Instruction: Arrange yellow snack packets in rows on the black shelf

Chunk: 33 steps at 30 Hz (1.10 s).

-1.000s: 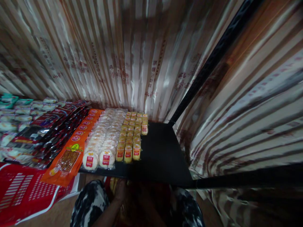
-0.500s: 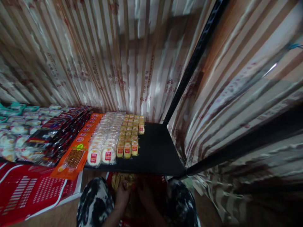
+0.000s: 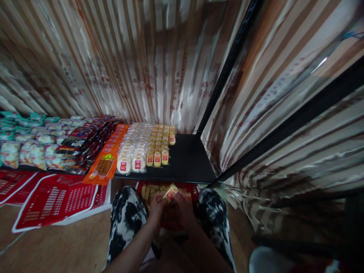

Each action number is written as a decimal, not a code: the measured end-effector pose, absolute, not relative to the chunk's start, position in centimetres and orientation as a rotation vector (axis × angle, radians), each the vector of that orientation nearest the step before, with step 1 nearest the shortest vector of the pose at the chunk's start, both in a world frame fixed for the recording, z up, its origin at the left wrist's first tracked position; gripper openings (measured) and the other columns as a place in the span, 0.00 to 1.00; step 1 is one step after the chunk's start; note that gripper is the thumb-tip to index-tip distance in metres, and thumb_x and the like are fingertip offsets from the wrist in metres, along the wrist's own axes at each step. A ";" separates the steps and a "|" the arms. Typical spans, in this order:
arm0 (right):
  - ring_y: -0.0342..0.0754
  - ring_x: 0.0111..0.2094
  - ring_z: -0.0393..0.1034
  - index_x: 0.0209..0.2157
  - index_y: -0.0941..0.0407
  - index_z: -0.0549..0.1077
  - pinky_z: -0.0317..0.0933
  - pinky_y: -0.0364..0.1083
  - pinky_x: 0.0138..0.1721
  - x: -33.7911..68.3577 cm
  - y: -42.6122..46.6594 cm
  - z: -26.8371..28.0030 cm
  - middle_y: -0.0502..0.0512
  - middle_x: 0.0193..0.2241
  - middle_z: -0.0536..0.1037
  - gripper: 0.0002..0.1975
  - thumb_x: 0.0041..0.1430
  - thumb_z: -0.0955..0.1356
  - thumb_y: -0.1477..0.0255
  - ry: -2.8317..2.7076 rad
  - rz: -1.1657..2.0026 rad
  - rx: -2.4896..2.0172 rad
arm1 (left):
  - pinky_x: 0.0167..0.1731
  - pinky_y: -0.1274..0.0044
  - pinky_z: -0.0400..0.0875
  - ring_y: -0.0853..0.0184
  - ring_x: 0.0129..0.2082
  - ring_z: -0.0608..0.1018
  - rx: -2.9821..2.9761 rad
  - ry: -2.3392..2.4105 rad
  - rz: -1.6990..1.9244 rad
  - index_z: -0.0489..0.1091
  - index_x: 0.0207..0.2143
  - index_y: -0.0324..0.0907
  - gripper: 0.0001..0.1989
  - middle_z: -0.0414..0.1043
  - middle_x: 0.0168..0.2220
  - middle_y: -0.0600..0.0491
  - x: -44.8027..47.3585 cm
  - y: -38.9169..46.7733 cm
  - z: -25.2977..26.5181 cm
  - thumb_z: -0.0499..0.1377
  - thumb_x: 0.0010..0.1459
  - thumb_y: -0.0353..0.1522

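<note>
Between my two hands is a small yellow snack packet (image 3: 170, 191) with a red and white label. My left hand (image 3: 157, 204) is closed on its lower left side. My right hand (image 3: 182, 204) grips its right end, with the fingertips partly in shadow. Below them, a red box (image 3: 195, 191) between my knees holds more yellow packets (image 3: 147, 191). On the black shelf (image 3: 190, 161) ahead, matching yellow packets (image 3: 157, 158) stand in rows, with a shorter row at the back right.
Left of the yellow rows are round white cracker packs (image 3: 124, 165), an orange snack bag (image 3: 104, 167), dark red packs (image 3: 85, 142) and white packs (image 3: 32, 153). A red printed carton (image 3: 59, 197) lies by the shelf front. Black posts (image 3: 224, 76) frame the striped curtain (image 3: 159, 76).
My hands have risen out of the box, and a yellow packet now shows between them. The view has shifted, so the shelf sits higher in the picture.
</note>
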State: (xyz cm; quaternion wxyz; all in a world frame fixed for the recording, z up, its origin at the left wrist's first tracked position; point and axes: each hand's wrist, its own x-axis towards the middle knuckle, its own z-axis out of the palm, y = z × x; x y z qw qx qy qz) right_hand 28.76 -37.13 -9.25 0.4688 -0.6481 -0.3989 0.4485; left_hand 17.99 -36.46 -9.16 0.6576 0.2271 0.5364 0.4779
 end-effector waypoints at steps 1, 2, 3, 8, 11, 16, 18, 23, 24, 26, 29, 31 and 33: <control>0.52 0.39 0.74 0.37 0.55 0.70 0.68 0.50 0.38 28.7 -37.3 -8.8 0.60 0.38 0.78 0.16 0.50 0.63 0.60 -0.900 1.162 -1.549 | 0.27 0.79 0.67 0.71 0.23 0.73 0.523 1.219 1.077 0.62 0.31 0.42 0.19 0.67 0.23 0.60 18.0 -36.5 -8.9 0.63 0.34 0.37; 0.53 0.38 0.74 0.37 0.55 0.69 0.68 0.50 0.38 28.6 -37.4 -8.4 0.59 0.38 0.78 0.16 0.48 0.64 0.60 -0.819 1.225 -1.505 | 0.27 0.79 0.67 0.71 0.23 0.73 0.535 1.223 1.072 0.63 0.31 0.42 0.19 0.67 0.23 0.60 18.1 -36.6 -8.6 0.63 0.35 0.37; 0.53 0.38 0.74 0.37 0.55 0.69 0.68 0.50 0.38 28.5 -37.5 -8.0 0.59 0.38 0.78 0.17 0.46 0.66 0.60 -0.753 1.269 -1.468 | 0.27 0.79 0.67 0.71 0.24 0.73 0.549 1.229 1.068 0.63 0.32 0.42 0.19 0.68 0.23 0.60 18.1 -36.6 -8.3 0.62 0.36 0.37; 0.54 0.38 0.74 0.36 0.57 0.70 0.67 0.51 0.41 28.9 -37.2 -6.7 0.59 0.35 0.79 0.21 0.38 0.70 0.61 -0.692 1.188 -1.407 | 0.31 0.77 0.69 0.68 0.27 0.74 0.790 1.305 1.045 0.65 0.32 0.41 0.14 0.71 0.26 0.56 18.8 -36.1 -7.0 0.59 0.41 0.35; 0.53 0.37 0.74 0.36 0.57 0.71 0.67 0.51 0.42 30.0 -36.2 -5.9 0.60 0.34 0.79 0.21 0.39 0.70 0.61 -0.765 1.123 -1.376 | 0.34 0.75 0.69 0.66 0.30 0.74 1.104 1.446 1.011 0.67 0.31 0.40 0.10 0.71 0.28 0.53 19.5 -35.3 -5.9 0.57 0.44 0.34; 0.51 0.36 0.74 0.40 0.57 0.70 0.68 0.50 0.40 32.0 -33.5 -4.8 0.59 0.35 0.79 0.21 0.44 0.69 0.61 -0.874 1.075 -1.347 | 0.42 0.71 0.67 0.63 0.39 0.72 1.555 1.593 1.041 0.68 0.38 0.39 0.12 0.68 0.38 0.47 20.5 -33.9 -3.3 0.52 0.49 0.29; 0.50 0.35 0.74 0.40 0.57 0.70 0.68 0.49 0.39 32.7 -32.0 -4.5 0.58 0.35 0.78 0.22 0.44 0.69 0.61 -0.875 1.049 -1.359 | 0.43 0.70 0.67 0.63 0.40 0.71 1.651 1.574 1.054 0.67 0.38 0.40 0.13 0.68 0.38 0.48 21.0 -33.1 -2.5 0.50 0.50 0.27; 0.49 0.33 0.73 0.39 0.57 0.70 0.68 0.48 0.38 34.1 -28.5 -4.4 0.56 0.31 0.78 0.20 0.44 0.68 0.62 -0.973 0.943 -1.442 | 0.47 0.71 0.66 0.65 0.43 0.71 1.684 1.446 1.088 0.67 0.41 0.40 0.15 0.68 0.41 0.47 23.0 -30.7 -2.4 0.47 0.53 0.26; 0.49 0.32 0.73 0.39 0.57 0.71 0.68 0.48 0.37 34.4 -27.8 -4.4 0.55 0.30 0.78 0.20 0.44 0.68 0.62 -0.991 0.922 -1.468 | 0.48 0.71 0.66 0.65 0.44 0.71 1.669 1.419 1.099 0.67 0.42 0.40 0.15 0.68 0.43 0.46 23.5 -30.1 -2.6 0.47 0.54 0.27; 0.49 0.32 0.73 0.39 0.56 0.71 0.67 0.48 0.37 34.8 -26.5 -4.4 0.54 0.30 0.78 0.19 0.45 0.67 0.62 -1.014 0.889 -1.513 | 0.50 0.71 0.65 0.65 0.47 0.70 1.625 1.406 1.122 0.67 0.44 0.39 0.15 0.67 0.46 0.46 24.4 -29.0 -2.9 0.47 0.56 0.28; 0.49 0.32 0.73 0.39 0.56 0.70 0.67 0.48 0.37 35.3 -24.2 -4.5 0.53 0.30 0.77 0.19 0.45 0.66 0.62 -1.052 0.855 -1.570 | 0.54 0.70 0.61 0.65 0.51 0.68 1.531 1.443 1.109 0.66 0.47 0.39 0.16 0.65 0.50 0.45 25.5 -27.2 -3.4 0.47 0.57 0.30; 0.48 0.32 0.72 0.39 0.56 0.70 0.67 0.47 0.36 35.6 -22.5 -4.7 0.53 0.30 0.77 0.18 0.45 0.65 0.63 -1.090 0.836 -1.596 | 0.57 0.69 0.58 0.64 0.54 0.66 1.472 1.464 1.081 0.66 0.48 0.38 0.18 0.63 0.54 0.44 26.2 -26.0 -3.7 0.47 0.58 0.31; 0.48 0.32 0.72 0.40 0.56 0.70 0.66 0.47 0.36 35.7 -20.8 -4.7 0.53 0.30 0.77 0.17 0.46 0.64 0.65 -1.132 0.822 -1.610 | 0.58 0.69 0.55 0.64 0.57 0.63 1.426 1.470 1.062 0.65 0.50 0.39 0.19 0.60 0.57 0.45 26.7 -24.7 -4.0 0.46 0.59 0.32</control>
